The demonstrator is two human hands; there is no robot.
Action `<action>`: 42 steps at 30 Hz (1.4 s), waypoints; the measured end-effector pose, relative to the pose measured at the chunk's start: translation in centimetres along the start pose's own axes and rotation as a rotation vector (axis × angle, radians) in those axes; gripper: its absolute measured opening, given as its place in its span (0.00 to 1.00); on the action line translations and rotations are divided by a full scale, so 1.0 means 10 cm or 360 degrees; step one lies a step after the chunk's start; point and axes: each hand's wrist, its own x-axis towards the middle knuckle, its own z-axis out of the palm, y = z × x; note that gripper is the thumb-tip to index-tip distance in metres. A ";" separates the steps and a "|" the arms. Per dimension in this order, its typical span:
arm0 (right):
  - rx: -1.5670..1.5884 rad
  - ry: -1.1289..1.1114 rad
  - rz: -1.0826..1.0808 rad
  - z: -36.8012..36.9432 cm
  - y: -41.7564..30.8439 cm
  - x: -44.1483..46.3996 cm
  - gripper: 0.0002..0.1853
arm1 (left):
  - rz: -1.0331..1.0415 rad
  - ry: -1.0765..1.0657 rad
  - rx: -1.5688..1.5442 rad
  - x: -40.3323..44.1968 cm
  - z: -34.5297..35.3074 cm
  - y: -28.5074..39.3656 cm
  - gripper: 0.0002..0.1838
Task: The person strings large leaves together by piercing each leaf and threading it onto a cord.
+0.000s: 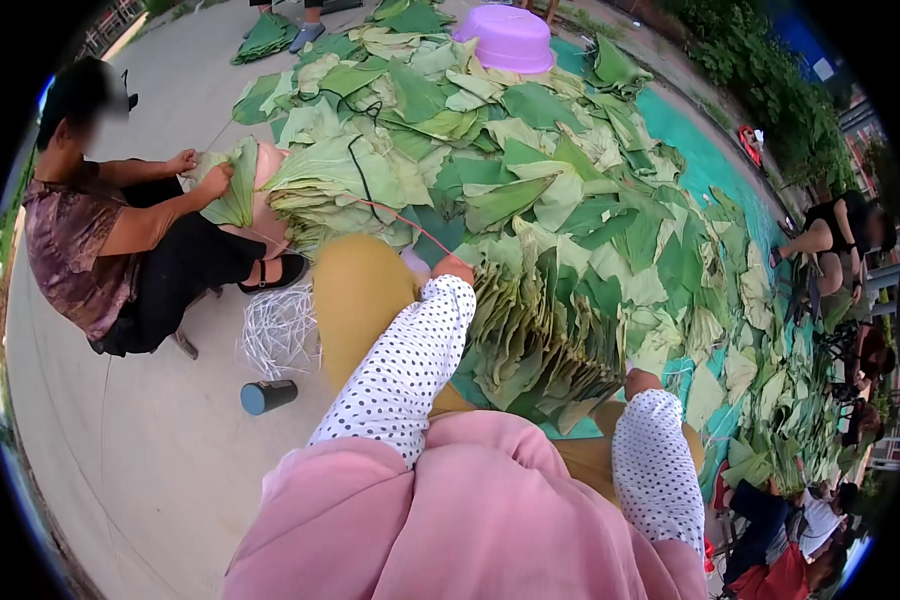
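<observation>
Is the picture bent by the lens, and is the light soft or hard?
Head view: the lens bends the scene inside a black border; daylight looks soft, without hard shadow beside the dark cylinder; the head of the seated person at left is partly blurred.

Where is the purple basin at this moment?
In the head view, the purple basin is at the top, a little right of centre, by the far edge of the spread leaves.

Soft daylight, curved fisheye edges
</observation>
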 end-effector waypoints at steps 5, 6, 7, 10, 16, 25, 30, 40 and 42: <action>0.0085 0.0239 -0.0079 -0.06 0.09 -0.10 0.15 | 0.0094 0.0249 -0.0235 -0.42 -0.24 0.23 0.10; 0.0103 0.0277 -0.0125 -0.10 0.10 -0.12 0.15 | 0.0177 0.0306 -0.0293 -0.45 -0.26 0.27 0.09; 0.0102 0.0292 -0.0123 -0.15 0.10 -0.16 0.15 | 0.0310 0.0357 -0.0344 -0.46 -0.25 0.28 0.08; 0.0142 0.0391 -0.0186 -0.23 0.12 -0.25 0.13 | 0.0658 0.0459 -0.0404 -0.53 -0.23 0.37 0.08; 0.0217 0.0481 -0.0336 -0.15 0.26 -0.36 0.11 | 0.0519 0.0458 -0.0459 -0.65 -0.29 0.43 0.09; 0.0254 0.0588 -0.0437 -0.33 0.27 -0.30 0.11 | 0.0458 0.0174 -0.0349 -0.74 -0.55 0.89 0.08; 0.0233 0.0783 -0.0521 -1.02 0.05 -0.41 0.09 | 0.0733 0.0192 -0.0130 -0.21 -0.72 1.24 0.10; 0.0294 0.1071 -0.0829 -2.66 -0.90 -0.01 0.06 | 0.0397 -0.0039 -0.0648 0.52 -2.50 2.21 0.08; 0.0344 0.1176 -0.0974 -3.05 -1.33 0.12 0.06 | 0.0429 0.0096 -0.0618 0.70 -3.04 2.35 0.11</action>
